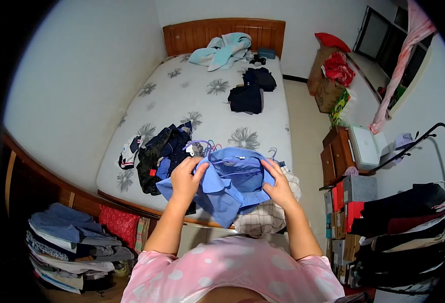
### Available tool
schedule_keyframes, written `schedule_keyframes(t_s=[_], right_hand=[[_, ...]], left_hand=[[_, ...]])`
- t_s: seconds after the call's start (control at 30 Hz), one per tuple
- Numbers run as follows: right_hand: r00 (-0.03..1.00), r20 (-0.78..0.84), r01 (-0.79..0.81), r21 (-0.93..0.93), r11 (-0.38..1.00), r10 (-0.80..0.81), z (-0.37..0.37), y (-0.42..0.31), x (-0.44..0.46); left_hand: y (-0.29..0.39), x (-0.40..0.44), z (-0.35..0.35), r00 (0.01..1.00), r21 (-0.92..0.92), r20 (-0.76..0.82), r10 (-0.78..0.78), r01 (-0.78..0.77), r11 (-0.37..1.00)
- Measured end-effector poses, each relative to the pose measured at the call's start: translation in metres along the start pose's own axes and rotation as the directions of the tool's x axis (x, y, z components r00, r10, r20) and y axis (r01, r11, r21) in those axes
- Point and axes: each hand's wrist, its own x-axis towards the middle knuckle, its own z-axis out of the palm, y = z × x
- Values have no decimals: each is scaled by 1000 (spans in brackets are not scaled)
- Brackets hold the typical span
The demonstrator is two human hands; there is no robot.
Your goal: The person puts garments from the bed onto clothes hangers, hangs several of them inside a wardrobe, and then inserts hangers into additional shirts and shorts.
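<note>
One blue shirt point(219, 201) between hands point(184, 178) point(281, 190)

Blue shirt point(215, 199), grey-flowered white mattress point(192, 103)

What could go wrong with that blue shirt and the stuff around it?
The blue shirt is bunched between the left hand and right hand, so it might get creased.

Coloured hangers lie right behind it, so the cloth could perhaps snag on one.

The checked garment seems to droop over the foot of the bed; a bump could send it to the floor.
</note>
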Motion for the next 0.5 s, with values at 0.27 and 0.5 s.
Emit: schedule_keyframes(t_s=[0.27, 0.5], right_hand=[[989, -36, -94, 601, 794, 145, 29, -1, -8], [989, -112, 85, -135, 987, -101, 9, 15, 6]], left_hand=[[5, -8, 0, 1000, -12, 17, 20, -20, 1000], [-10, -17, 3, 995, -181, 9, 95, -92, 979]])
